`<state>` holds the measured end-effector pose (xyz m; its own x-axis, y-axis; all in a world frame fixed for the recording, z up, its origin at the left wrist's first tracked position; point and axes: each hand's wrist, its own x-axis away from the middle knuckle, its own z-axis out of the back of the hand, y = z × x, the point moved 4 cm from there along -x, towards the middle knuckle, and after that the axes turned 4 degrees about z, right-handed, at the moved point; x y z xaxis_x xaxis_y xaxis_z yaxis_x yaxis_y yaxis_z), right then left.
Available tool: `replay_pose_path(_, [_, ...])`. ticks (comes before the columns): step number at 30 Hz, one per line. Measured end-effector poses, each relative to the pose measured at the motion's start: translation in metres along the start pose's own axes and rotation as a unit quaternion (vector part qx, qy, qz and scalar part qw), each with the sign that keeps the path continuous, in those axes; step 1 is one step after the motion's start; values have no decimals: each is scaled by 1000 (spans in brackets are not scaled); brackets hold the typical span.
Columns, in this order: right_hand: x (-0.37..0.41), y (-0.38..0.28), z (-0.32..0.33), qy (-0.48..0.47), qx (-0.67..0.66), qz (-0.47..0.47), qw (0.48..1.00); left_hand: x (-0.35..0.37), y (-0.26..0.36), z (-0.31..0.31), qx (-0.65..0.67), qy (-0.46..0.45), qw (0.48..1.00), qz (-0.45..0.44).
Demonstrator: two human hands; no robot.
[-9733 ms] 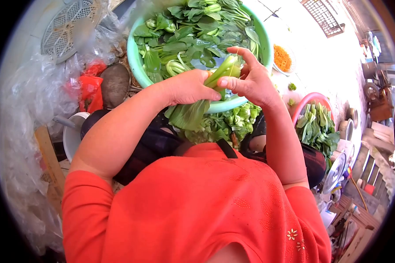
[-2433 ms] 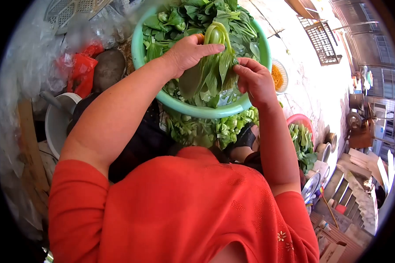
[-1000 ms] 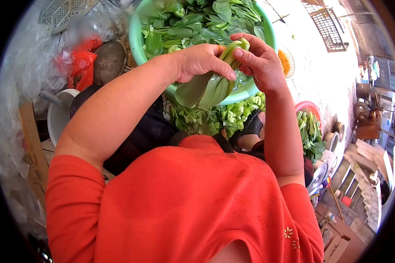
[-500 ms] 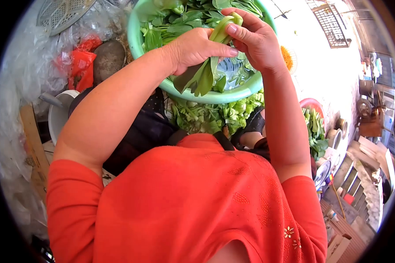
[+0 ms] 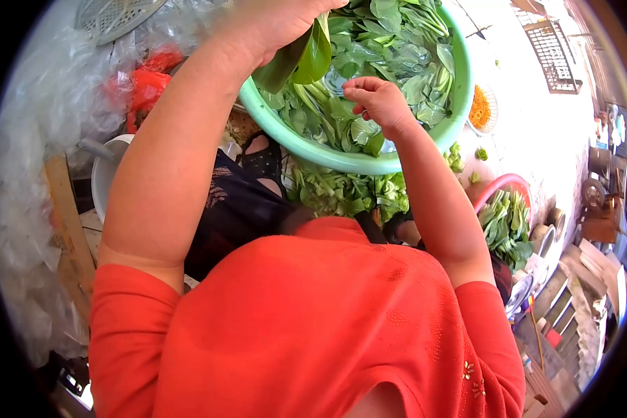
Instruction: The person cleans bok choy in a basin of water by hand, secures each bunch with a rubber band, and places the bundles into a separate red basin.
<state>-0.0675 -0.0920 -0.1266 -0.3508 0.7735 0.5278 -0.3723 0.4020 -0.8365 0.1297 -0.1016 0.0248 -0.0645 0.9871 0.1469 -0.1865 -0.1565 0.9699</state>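
My left hand (image 5: 275,19) is raised at the top edge, partly out of view, and grips a bok choy (image 5: 305,57) whose dark leaves hang down over the green basin (image 5: 341,161). The basin is full of bok choy leaves in water. My right hand (image 5: 377,103) hovers over the basin's near side, apart from the held bok choy. Its fingers are curled together, and I see nothing in them.
A pile of cut greens (image 5: 345,194) lies below the basin by my lap. A pink basin (image 5: 496,188) with more greens stands at the right. An orange shredded heap (image 5: 479,108) sits beyond it, and a red bag (image 5: 146,87) and white pot (image 5: 108,182) lie to the left.
My left hand has lifted the bok choy up and away toward the top edge. My right hand has let go of the stem and dropped lower over the basin.
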Motion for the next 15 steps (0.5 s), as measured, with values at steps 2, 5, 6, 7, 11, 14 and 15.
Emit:
replay_pose_path(2, [-11,11,-16,15,47,21,999,-1,1,3,11,9,1000,7])
replay_pose_path(5, [-43,35,-24,56,112,51,991,-1,2,7,42,30,999,10])
replay_pose_path(6, [-50,37,-25,90,156,71,981,-1,1,10,61,41,997,8])
replay_pose_path(7, [-55,42,-27,87,156,72,981,-3,-1,11,60,43,997,9])
replay_pose_path(11, [-62,48,-29,104,347,68,930,-4,-5,15,90,39,995,-1])
replay_pose_path(14, [-58,47,-21,62,219,15,974,-3,-6,16,46,34,998,41])
replay_pose_path(15, [-53,42,-19,43,89,-9,995,-3,-8,15,26,28,997,68])
